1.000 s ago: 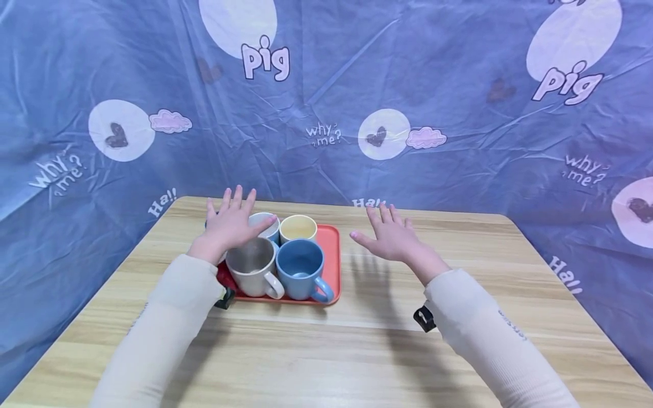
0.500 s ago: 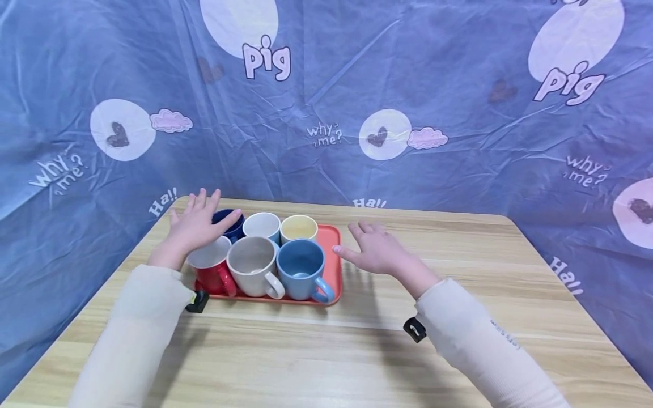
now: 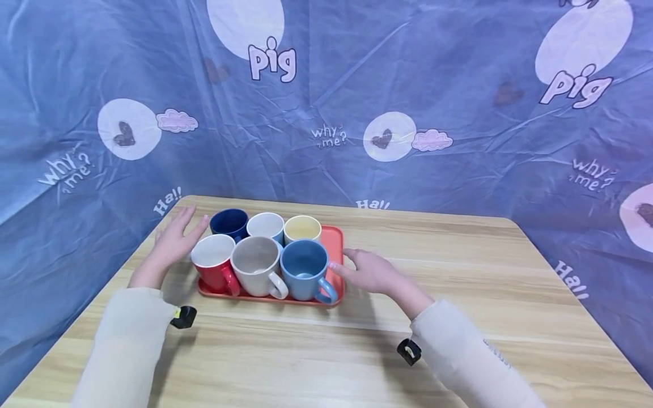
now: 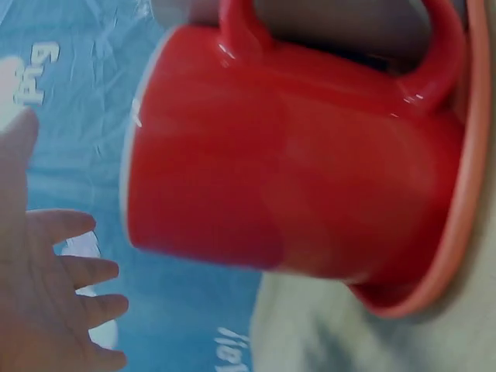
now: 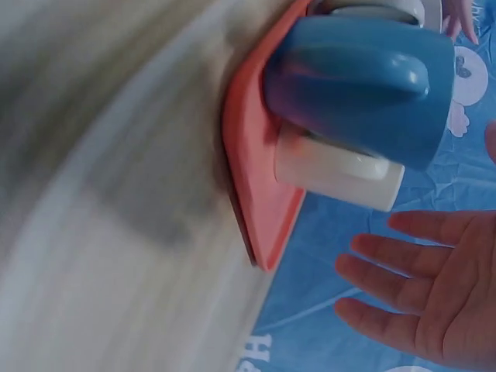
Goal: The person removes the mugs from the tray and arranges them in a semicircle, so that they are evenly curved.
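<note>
A coral-red tray (image 3: 334,240) carries several mugs in two rows. In front are a red mug (image 3: 216,272) with a white inside, a light grey mug (image 3: 255,275) and a blue mug (image 3: 304,275). Behind them stand a navy mug (image 3: 229,222), a white-lined light blue mug (image 3: 266,224) and a pale yellow mug (image 3: 303,228). My left hand (image 3: 171,242) hovers at the tray's left side beside the red mug, fingers extended and holding nothing. My right hand (image 3: 371,271) is at the tray's right end, fingers extended, thumb tip near the blue mug.
The tray stands on a light wooden table (image 3: 285,357), toward its back left. A blue printed cloth (image 3: 326,85) hangs behind the table and at both sides. Black wrist straps show below the sleeves.
My left hand has moved left and down from over the mugs to the tray's left side. My right hand has moved left and down to its right end. The tray and mugs keep their places.
</note>
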Tool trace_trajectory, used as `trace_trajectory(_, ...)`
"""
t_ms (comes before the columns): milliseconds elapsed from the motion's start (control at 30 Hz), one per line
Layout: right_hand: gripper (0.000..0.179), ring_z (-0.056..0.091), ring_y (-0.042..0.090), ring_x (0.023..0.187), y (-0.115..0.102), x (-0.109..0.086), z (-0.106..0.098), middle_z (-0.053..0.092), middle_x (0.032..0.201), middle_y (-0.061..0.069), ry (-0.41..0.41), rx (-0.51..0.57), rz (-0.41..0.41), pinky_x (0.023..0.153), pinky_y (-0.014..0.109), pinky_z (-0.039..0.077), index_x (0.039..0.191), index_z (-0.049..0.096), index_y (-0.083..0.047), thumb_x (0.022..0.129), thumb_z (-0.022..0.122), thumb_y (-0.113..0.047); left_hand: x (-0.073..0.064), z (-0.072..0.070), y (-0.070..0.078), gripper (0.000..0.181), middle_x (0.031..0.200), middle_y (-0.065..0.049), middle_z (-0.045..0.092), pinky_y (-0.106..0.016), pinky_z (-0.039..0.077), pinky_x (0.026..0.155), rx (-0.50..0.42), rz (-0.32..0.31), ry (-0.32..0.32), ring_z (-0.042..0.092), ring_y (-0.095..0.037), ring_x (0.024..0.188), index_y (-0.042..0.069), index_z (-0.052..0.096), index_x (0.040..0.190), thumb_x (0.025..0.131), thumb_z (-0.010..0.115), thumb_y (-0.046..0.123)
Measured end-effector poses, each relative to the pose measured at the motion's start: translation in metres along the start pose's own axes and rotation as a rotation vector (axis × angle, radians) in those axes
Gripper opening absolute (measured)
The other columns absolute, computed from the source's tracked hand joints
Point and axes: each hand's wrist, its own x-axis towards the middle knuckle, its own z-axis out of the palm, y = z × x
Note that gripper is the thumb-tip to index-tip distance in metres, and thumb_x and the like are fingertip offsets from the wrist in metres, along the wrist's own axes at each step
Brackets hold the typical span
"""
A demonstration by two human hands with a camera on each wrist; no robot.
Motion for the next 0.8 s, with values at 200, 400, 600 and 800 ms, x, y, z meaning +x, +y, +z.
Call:
trace_trajectory(200,0.057,0.051,0.027,0.100,0.003,-0.003,0.013,0.054,0.112,0.015,0.024,0.171,-0.022,0.084,0.038,0.040,0.120,0.047,0.003,0.085,0.048,-0.042,-0.010,0.003,-0.019,0.068,0.137,-0.028,0.003,-0.058,0.006,0.094,-0.177,-0.048,-0.017,0.002,-0.044,0.123,0.001,0.008,0.137,0.091,0.026,0.046)
trace_trajectory(400,0.049,0.056,0.023,0.089,0.003,-0.004,0.023,0.058,0.102,0.013,0.056,0.309,-0.010,0.076,0.035,0.044,0.114,0.051,0.005,0.087,0.049,-0.036,-0.020,0.008,-0.035,0.068,0.137,-0.029,0.002,-0.057,0.006,0.094,-0.208,-0.081,-0.033,0.002,-0.045,0.122,0.001,0.007,0.137,0.091,0.026,0.047)
trace_trajectory(600,0.043,0.055,0.019,0.082,0.002,-0.004,0.029,0.061,0.085,0.005,0.105,0.386,0.025,0.072,0.033,0.044,0.102,0.059,0.001,0.087,0.048,-0.038,-0.029,0.015,-0.048,0.066,0.136,-0.031,0.005,-0.058,0.014,0.093,-0.190,-0.071,-0.053,0.012,-0.051,0.118,-0.002,0.009,0.136,0.092,0.029,0.043)
trace_trajectory(800,0.041,0.055,0.024,0.075,0.002,-0.004,0.037,0.059,0.073,0.006,0.082,0.519,0.030,0.065,0.029,0.044,0.094,0.061,0.002,0.088,0.046,-0.036,-0.037,0.020,-0.057,0.064,0.134,-0.034,0.011,-0.058,0.024,0.088,-0.187,-0.047,-0.094,0.026,-0.054,0.110,-0.004,0.012,0.136,0.092,0.034,0.038)
